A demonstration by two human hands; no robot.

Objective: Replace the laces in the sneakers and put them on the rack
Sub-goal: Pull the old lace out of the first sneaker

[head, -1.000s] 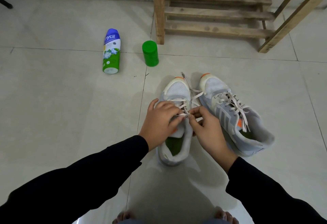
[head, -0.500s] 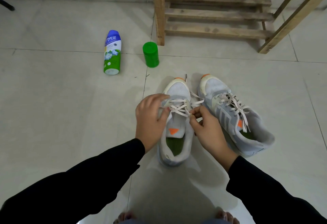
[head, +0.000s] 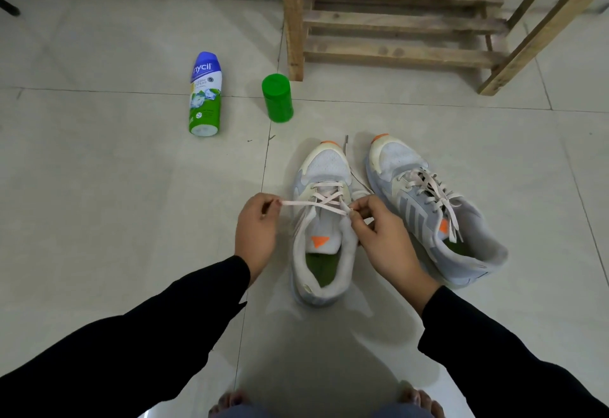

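Left hand (head: 255, 233) pinches one lace (head: 298, 203) end between thumb and fingertips, with the strand drawn out flat to the left of the left shoe (head: 326, 167). Right hand (head: 384, 241) pinches the lace at the shoe's right eyelet edge, fingers curled. The lace criss-crosses the front eyelets only; the tongue with its orange triangle is bare behind them. A loose strand runs on the floor (head: 99, 186) between the two shoes. Right shoe (head: 408, 216) sits just beside it, laced, angled right. Both are on the tiles, toes toward the wooden rack (head: 395, 18), short of it. Spray bottle (head: 205, 94) lies left; green jar (head: 277, 97) stands near the rack leg.
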